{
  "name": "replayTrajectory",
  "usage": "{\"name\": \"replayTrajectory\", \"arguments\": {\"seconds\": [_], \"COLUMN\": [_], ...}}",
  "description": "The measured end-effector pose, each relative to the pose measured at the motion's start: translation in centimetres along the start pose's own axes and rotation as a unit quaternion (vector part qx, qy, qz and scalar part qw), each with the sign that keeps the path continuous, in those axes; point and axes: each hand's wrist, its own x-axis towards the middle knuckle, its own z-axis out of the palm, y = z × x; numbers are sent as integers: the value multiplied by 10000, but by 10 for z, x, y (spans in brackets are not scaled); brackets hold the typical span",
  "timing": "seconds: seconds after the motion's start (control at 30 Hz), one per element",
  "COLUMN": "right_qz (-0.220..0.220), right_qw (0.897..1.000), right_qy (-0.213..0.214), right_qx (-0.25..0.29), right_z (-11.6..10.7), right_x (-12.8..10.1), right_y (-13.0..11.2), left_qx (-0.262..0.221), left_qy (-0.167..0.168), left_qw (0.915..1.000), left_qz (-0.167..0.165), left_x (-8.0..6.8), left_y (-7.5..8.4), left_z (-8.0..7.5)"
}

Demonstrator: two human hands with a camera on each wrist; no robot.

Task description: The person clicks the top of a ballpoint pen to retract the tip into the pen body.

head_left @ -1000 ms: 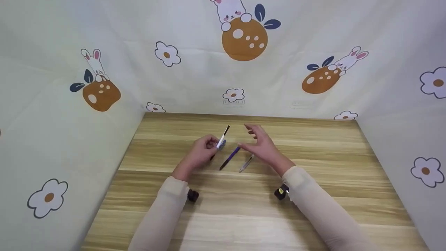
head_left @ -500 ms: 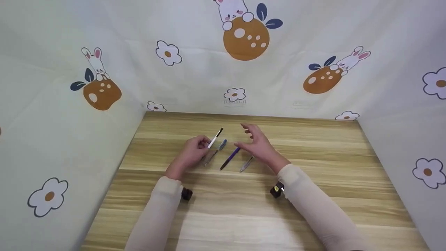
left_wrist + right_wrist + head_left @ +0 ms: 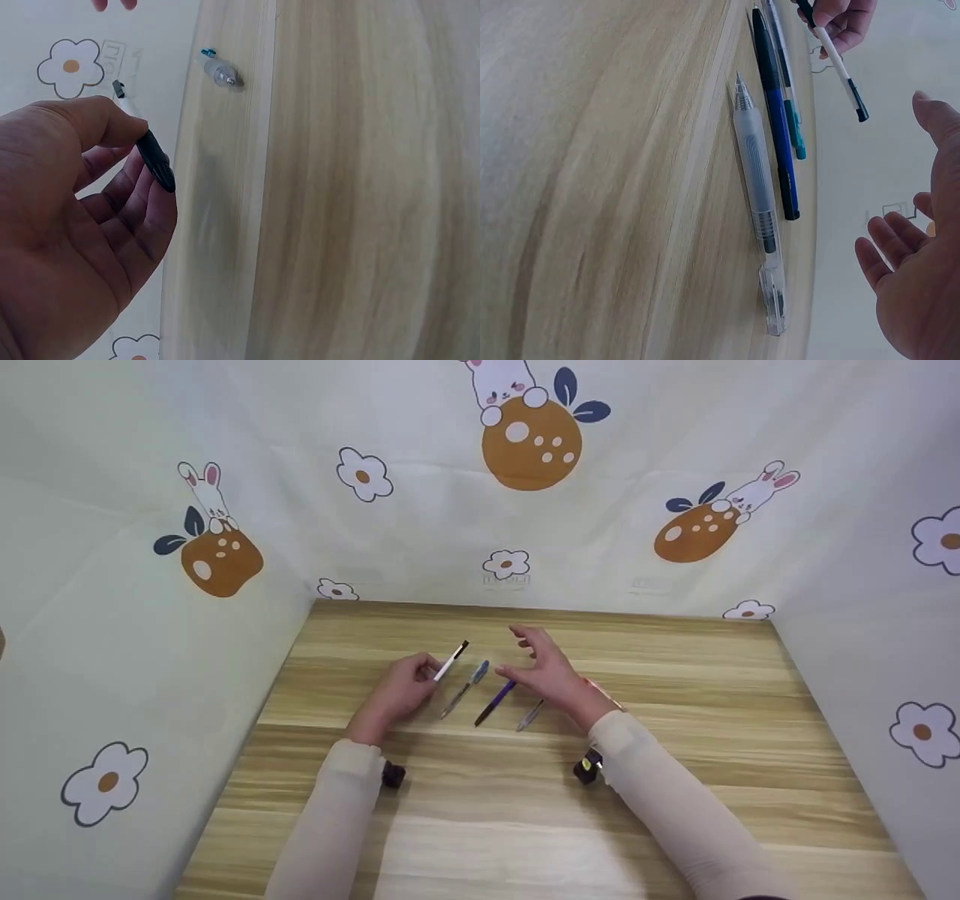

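Wood desk [image 3: 480, 810], left hand [image 3: 403, 688] pinching the white pen [image 3: 450, 663], long axis slanting away and rightward, roughly parallel to the teal pen [image 3: 466, 688] lying just right of that hand; right hand [image 3: 546, 669] farther off, half-spread, empty.

Pale sheeting [image 3: 427, 529] with rabbits [image 3: 504, 381], orange fruits [image 3: 531, 457] and flowers [image 3: 364, 475] — wood-grain tabletop [image 3: 487, 810] below

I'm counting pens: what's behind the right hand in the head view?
The dark blue pen and clear pen emerge from behind the right hand, which covers their far ends. A thin reddish strip shows past the wrist; what it is, I cannot tell.
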Motion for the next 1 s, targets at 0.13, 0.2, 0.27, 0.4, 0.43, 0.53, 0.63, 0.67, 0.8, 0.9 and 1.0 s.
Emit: {"name": "replayTrajectory", "arguments": {"seconds": [0.13,0.2,0.27,0.4,0.43,0.53,0.63,0.67,0.8,0.9,1.0], "right_qz": [-4,-36,-74,-100,-105,-121,-173,-185,-208,-203,-178], "right_qw": [10000,10000,9999,9998,9998,9997,9996,9995,9993,9994,9995], "right_qy": [-35,-51,-76,-139,-150,-178,-201,-212,-245,-236,-205], "right_qx": [-50,-71,-67,-63,-66,-110,-128,-141,-186,-168,-143], "right_z": [3,3,4,6,6,6,6,6,8,8,7], "right_x": [1,2,2,2,2,1,1,1,1,1,1], "right_y": [-1,-1,0,-1,-1,-1,-2,-2,-2,-3,-3], "left_qx": [90,140,247,526,595,770,962,1034,1340,1457,1562], "left_qy": [-25,-44,-40,-11,0,13,4,1,25,9,-28], "left_qw": [9999,9997,9995,9984,9981,9969,9953,9946,9910,9893,9877], "left_qz": [-129,-183,-214,-206,-187,-138,-96,-75,2,-30,-69], "left_x": [1,2,2,3,2,2,3,3,4,4,3], "left_y": [-3,-5,-7,-12,-13,-15,-15,-15,-16,-15,-16], "left_z": [-3,-5,-7,-10,-11,-13,-13,-13,-12,-12,-13]}}
